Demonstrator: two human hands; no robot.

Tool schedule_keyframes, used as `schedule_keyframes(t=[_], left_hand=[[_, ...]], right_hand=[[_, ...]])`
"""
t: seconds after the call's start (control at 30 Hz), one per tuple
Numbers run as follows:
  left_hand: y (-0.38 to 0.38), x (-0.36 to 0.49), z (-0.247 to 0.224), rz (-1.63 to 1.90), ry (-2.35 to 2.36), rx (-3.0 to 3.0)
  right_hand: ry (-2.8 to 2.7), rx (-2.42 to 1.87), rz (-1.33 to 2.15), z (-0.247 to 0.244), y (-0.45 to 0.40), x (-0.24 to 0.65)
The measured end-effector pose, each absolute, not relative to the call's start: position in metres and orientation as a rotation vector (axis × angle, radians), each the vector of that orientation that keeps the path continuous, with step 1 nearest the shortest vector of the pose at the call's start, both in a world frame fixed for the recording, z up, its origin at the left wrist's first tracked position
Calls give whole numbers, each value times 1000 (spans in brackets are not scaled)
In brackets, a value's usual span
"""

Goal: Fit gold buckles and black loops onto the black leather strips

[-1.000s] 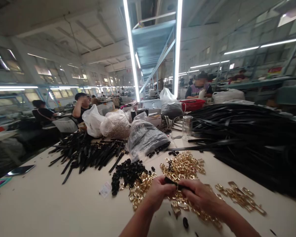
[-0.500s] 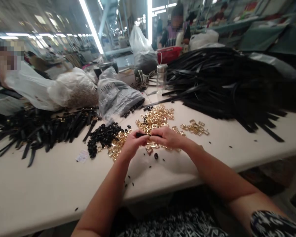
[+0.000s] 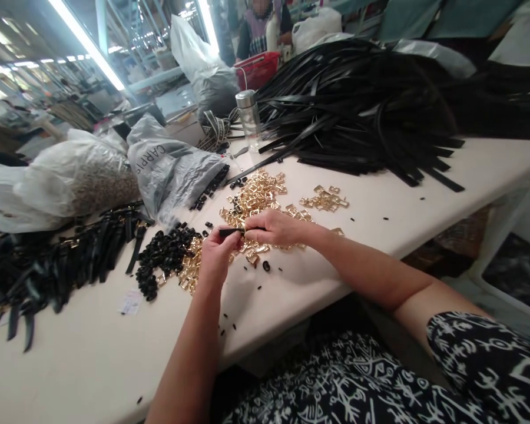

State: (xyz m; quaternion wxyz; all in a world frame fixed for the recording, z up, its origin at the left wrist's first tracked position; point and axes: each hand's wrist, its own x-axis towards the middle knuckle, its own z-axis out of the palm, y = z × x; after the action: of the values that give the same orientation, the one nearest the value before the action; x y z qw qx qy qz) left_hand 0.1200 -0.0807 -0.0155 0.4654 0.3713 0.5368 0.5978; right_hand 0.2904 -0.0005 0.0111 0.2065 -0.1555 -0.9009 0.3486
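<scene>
My left hand (image 3: 219,247) is closed on a short black strap (image 3: 229,232), pinching it between thumb and fingers. From the other side, my right hand (image 3: 271,228) closes on the strap's other end; the fingertips of both hands nearly meet. Whether a buckle sits on the strap between them is too small to tell. Just behind the hands lies a heap of gold rectangular buckles (image 3: 257,191). More gold buckles (image 3: 191,268) lie by my left wrist, next to a pile of small black loops (image 3: 165,253). One black loop (image 3: 266,266) rests alone in front of my right hand.
Finished-looking black straps with buckles (image 3: 92,247) lie at left. Behind them are a white plastic bag (image 3: 83,171) and a grey bag (image 3: 168,159). A glass bottle (image 3: 249,121) stands before a large bundle of long black straps (image 3: 357,106). A person (image 3: 262,29) is at the back.
The camera view has turned right and tilted down, so everything on the table appears shifted left. Both hands keep their hold on the black strap, with little movement between them.
</scene>
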Motion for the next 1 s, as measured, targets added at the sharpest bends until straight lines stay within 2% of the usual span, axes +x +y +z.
schedule_keyframes(t=[0.17,0.3,0.7,0.83,1.0], left_hand=[[-83,124,-14,1525,1441,1044],[-85,123,-12,1523,1349,1120],[-88,116,-12,1204,1104,997],[-87,117,-9,1257,1102,1020],[-87,118,-1,1236,1211,1002]], right_hand=[[-2473,-563,923,8,-1,287],[-2357,-683,894,7,1,286],[-2460,-465,1107,14,3,298],[-2527,-462,941,11,6,298],[-2489,-510,479,4,9,296]])
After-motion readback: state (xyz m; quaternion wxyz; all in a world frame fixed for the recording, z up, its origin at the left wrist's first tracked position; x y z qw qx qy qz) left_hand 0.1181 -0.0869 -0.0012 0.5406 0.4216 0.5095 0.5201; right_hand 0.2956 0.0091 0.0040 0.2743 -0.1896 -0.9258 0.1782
